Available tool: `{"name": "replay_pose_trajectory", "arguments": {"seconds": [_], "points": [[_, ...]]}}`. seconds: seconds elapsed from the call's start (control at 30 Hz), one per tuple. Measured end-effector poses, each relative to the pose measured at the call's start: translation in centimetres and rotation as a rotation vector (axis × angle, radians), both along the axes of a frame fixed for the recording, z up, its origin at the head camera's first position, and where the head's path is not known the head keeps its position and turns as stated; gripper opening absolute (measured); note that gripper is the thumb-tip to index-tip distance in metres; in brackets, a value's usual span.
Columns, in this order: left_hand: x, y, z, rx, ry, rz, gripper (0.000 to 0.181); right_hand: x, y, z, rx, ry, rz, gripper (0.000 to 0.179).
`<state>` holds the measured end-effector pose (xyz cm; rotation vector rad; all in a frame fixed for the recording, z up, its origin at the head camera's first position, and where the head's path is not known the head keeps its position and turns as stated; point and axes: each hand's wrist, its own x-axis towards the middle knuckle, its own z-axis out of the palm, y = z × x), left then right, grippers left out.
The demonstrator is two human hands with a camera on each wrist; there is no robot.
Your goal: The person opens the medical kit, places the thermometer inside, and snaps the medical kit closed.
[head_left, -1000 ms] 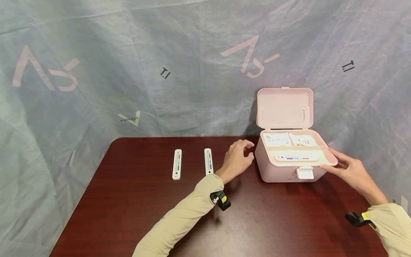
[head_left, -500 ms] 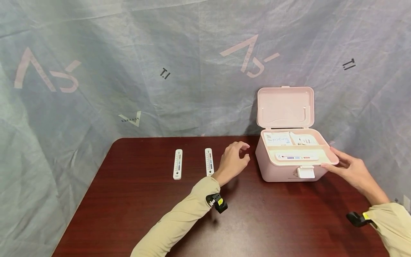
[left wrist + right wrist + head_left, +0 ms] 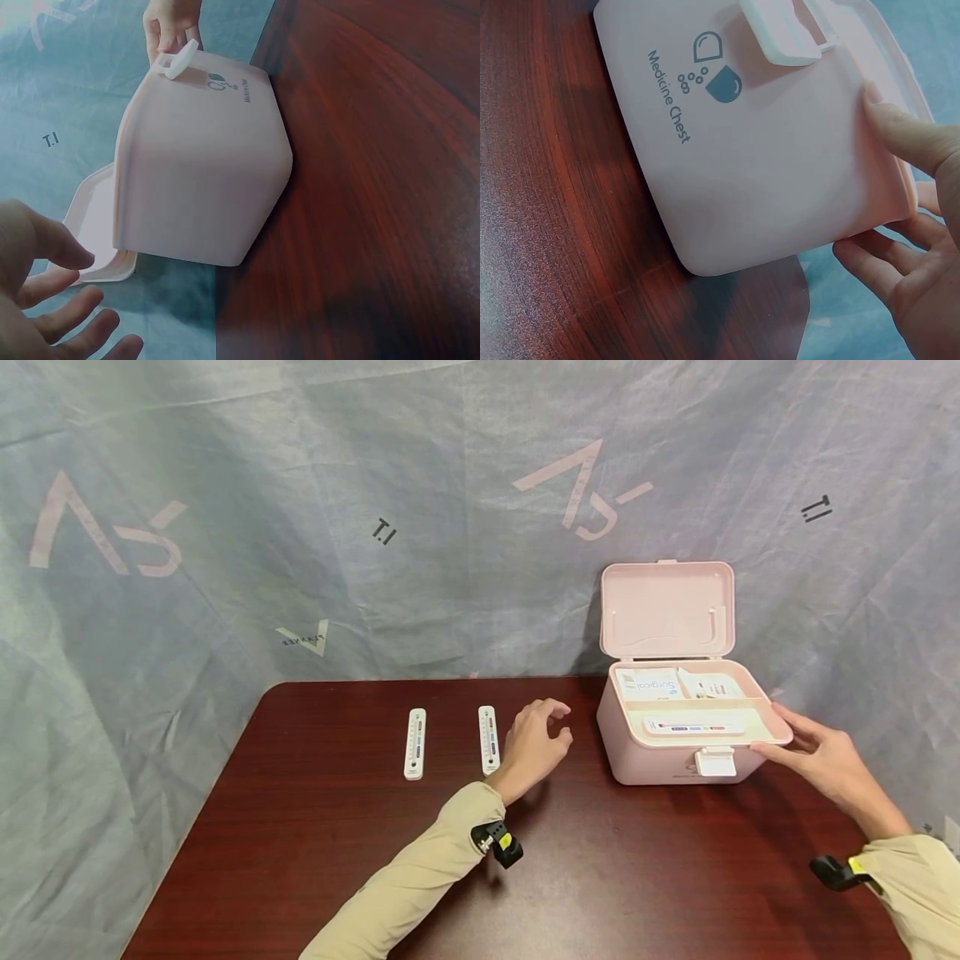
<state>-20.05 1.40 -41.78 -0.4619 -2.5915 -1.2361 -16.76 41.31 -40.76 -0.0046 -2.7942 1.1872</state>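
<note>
A pink medicine chest [image 3: 660, 766] stands at the table's back right with its lid [image 3: 667, 610] raised. In its front compartment lies a white thermometer [image 3: 693, 725]. My right hand [image 3: 828, 766] holds the chest's front right corner, thumb [image 3: 904, 133] on the front and fingers at the side. Left of the chest and apart from it, my left hand [image 3: 534, 745] hovers with spread, loosely bent fingers and nothing in them. Just beside that hand lies one thermometer [image 3: 489, 739] on the table; a second thermometer [image 3: 415, 743] lies further left, roughly parallel.
Packets, including one printed "Surgical" [image 3: 651, 685], fill the chest's rear compartment. A white latch [image 3: 715, 762] hangs down at the chest's front. The dark red table [image 3: 315, 852] meets a grey printed cloth [image 3: 337, 527] behind it.
My left hand has drawn away from the chest, leftward and slightly toward me, nearing the closer thermometer. The right hand stays on the chest's corner.
</note>
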Motion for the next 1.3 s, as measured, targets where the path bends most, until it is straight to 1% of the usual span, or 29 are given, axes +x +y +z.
{"name": "replay_pose_trajectory", "arguments": {"seconds": [0.27,0.4,0.57,0.87,1.03,1.3], "points": [[0.1,-0.6,-0.6,0.021,0.008,0.040,0.025,-0.1,0.0,0.0,-0.001,-0.001,-0.012,0.079],[0.3,-0.8,-0.9,0.028,0.008,0.041,0.025,0.0,0.0,0.1,0.001,-0.008,-0.018,0.080],[0.6,-1.1,-1.5,0.030,-0.009,0.047,0.024,0.1,-0.1,0.1,-0.002,-0.016,-0.015,0.080],[1.2,-1.6,-2.1,0.013,-0.011,0.101,0.025,0.0,0.1,-0.1,-0.002,-0.009,-0.018,0.079],[1.2,-1.9,-2.5,0.000,-0.023,0.134,0.025,0.0,0.2,-0.2,0.003,-0.005,-0.019,0.078],[1.2,-2.6,-3.2,0.025,-0.031,0.148,0.025,-0.1,0.1,-0.1,0.010,-0.016,-0.024,0.080]]}}
